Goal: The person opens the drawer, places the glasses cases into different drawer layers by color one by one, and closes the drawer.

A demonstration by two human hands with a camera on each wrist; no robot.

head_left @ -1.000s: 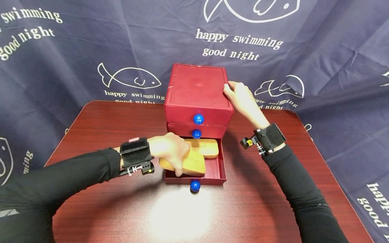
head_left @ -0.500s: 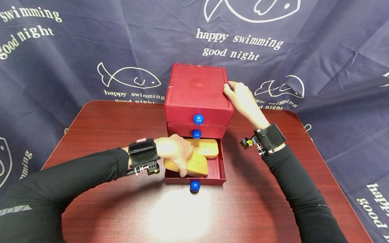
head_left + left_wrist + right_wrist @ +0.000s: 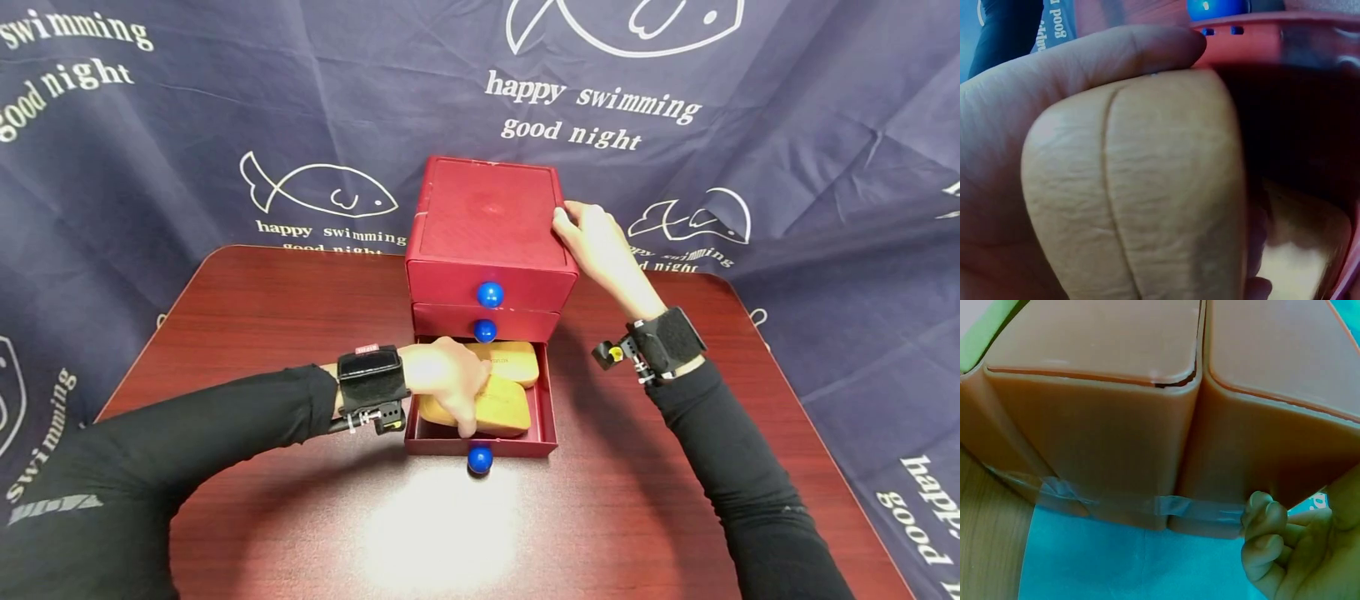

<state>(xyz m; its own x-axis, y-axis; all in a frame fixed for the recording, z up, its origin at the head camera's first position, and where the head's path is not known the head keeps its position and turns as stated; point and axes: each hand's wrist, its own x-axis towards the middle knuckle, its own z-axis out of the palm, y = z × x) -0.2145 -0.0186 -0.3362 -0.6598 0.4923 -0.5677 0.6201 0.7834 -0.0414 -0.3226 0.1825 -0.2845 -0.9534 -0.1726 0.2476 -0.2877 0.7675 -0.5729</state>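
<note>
A red three-drawer box stands at the back middle of the table, each drawer with a blue ball knob. Its bottom drawer is pulled out. My left hand grips a tan glasses case and holds it down inside that drawer, in front of a second tan case lying at the drawer's back. The left wrist view shows my fingers wrapped round the case. My right hand rests against the box's upper right edge, its fingers curled at the box's side.
The box sits on a dark red wooden table. A navy cloth with white fish and lettering hangs behind and around the table. A bright light patch lies on the table in front of the drawer.
My left hand has carried the tan case rightward and down into the open bottom drawer. The right hand has stayed on the box.
</note>
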